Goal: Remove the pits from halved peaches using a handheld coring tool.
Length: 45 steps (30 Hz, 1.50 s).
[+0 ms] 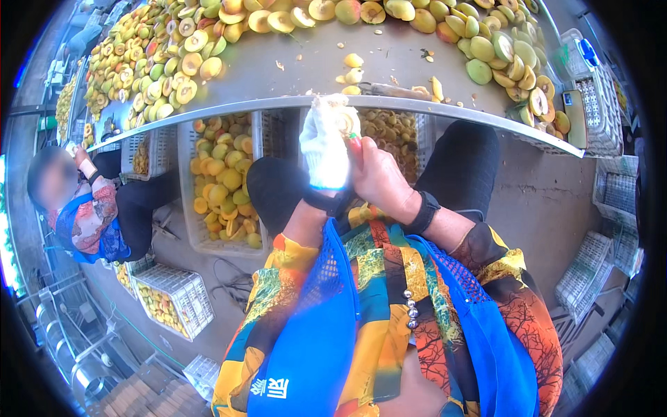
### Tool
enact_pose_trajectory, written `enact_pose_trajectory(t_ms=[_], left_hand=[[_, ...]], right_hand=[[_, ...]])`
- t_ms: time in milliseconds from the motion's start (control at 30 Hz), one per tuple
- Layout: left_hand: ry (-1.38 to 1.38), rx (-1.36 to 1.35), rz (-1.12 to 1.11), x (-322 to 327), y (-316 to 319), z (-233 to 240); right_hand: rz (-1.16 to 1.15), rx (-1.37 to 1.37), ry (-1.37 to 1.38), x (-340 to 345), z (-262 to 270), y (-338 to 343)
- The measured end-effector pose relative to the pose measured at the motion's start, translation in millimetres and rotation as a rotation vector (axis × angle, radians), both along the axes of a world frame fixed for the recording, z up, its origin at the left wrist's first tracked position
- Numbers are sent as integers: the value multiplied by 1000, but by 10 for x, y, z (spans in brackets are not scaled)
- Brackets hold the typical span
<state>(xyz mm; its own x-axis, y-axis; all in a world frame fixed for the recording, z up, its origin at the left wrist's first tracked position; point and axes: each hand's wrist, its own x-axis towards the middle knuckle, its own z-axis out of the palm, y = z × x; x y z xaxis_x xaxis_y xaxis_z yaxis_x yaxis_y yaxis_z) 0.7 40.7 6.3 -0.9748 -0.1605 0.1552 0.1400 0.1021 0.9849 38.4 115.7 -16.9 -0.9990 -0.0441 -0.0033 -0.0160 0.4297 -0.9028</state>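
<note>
My left hand (322, 148), in a white knitted glove, grips a cut half of a yellow stone fruit (346, 123) at the metal table's near edge. Bare, my right hand (386, 180) is closed around the red handle (356, 148) of a small pitting tool with a green collar. The tool's working end meets the fruit half and is mostly hidden there. Just beyond my hands lie some fruit pieces (353, 75) on the metal tabletop (292, 62). To their right is a long, dull implement (393, 90), too smeared to identify.
Halved fruit (156, 68) is heaped along the table's far side. Below the edge stand a crate of fruit halves (224, 182) and another container of pieces (388, 127) between my knees. A co-worker (88, 208) sits at left. Plastic crates (583, 276) stand at right.
</note>
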Motion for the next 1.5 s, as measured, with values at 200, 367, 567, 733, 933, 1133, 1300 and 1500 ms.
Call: enact_pose_trajectory(t_ms=[200,367,567,733,933,1133,1300,1500], left_hand=[[-323,443,-126,-128,-119,-194],[-349,395,-310,-231,-218,-233],[-537,599,-287,-281,-293,-181],[-220,409,-160,-177,-125,-54],[-223,281,-226,-234,-186,-318],[-419,416,-302,-207,-196,-133],[-425,463,-270,-227,-173,-207],[-400,505,-161,-181,-95,-55]], right_hand=[[67,-25,-65,33,0,37],[252,107,89,-35,-30,131],[262,27,33,-124,40,176],[142,16,-102,-70,98,69],[135,-60,-138,-14,45,86],[275,-150,-357,-117,202,224],[305,-204,-460,-98,157,208],[219,-54,-137,-83,93,168]])
